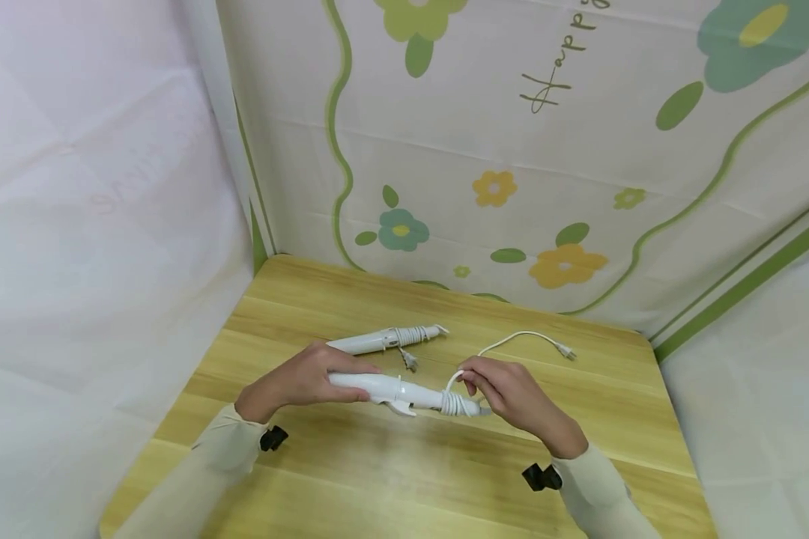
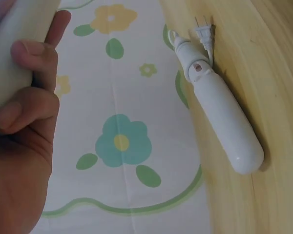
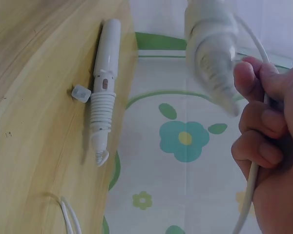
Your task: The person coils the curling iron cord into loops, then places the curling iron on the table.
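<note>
My left hand (image 1: 310, 376) grips the thick end of a white curling iron (image 1: 384, 388), held above the table with its lever facing me. Loops of white power cord (image 1: 455, 405) circle its narrow handle end. My right hand (image 1: 512, 393) pinches the cord (image 3: 249, 195) just beside that end. Past the right hand, the loose cord runs off to a two-pin plug (image 1: 566, 351). Behind the left hand lies a second white curling iron (image 1: 364, 342) on the table, its cord coiled tightly round the handle and its plug (image 1: 410, 361) sticking out.
The wooden table (image 1: 391, 479) has a rounded edge. White cloth walls surround it at the left, back and right; the back cloth (image 1: 445, 150) carries flowers and lettering. A small black clip (image 1: 273, 438) sits at the left cuff, another (image 1: 541, 477) at the right.
</note>
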Demonstrator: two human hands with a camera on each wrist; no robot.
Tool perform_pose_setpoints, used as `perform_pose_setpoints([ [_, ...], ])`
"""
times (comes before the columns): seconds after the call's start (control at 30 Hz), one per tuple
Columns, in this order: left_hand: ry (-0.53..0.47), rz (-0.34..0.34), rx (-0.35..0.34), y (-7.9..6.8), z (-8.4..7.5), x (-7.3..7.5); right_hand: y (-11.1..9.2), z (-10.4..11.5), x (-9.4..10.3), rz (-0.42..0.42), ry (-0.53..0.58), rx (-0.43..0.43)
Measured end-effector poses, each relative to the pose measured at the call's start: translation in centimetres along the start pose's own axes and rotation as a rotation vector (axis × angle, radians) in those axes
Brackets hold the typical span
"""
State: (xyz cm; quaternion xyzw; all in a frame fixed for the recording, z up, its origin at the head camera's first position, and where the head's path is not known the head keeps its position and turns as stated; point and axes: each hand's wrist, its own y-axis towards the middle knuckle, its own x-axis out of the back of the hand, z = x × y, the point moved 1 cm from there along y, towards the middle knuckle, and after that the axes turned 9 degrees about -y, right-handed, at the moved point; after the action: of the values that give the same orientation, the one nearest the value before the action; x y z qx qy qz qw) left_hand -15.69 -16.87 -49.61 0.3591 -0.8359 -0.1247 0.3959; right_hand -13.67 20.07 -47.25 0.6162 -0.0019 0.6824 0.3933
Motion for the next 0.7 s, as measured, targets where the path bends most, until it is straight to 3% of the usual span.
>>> perform_pose_setpoints([
  [0.1,-0.087,0.019,0.022,0.12,-0.22,0.08,0.03,-0.42,-0.09,0.034,0.082,-0.003],
  [0.4,-0.328,0.022,0.152,0.21,-0.48,0.44,0.18,-0.79,-0.18,0.165,0.294,-0.117],
  [0.53,-0.378,0.019,0.147,0.30,-0.34,0.56,0.30,-0.52,-0.24,0.167,0.356,-0.117],
  [0.7,-0.414,0.001,0.140,0.47,-0.37,0.67,0.38,0.12,-0.61,0.138,0.354,-0.116],
])
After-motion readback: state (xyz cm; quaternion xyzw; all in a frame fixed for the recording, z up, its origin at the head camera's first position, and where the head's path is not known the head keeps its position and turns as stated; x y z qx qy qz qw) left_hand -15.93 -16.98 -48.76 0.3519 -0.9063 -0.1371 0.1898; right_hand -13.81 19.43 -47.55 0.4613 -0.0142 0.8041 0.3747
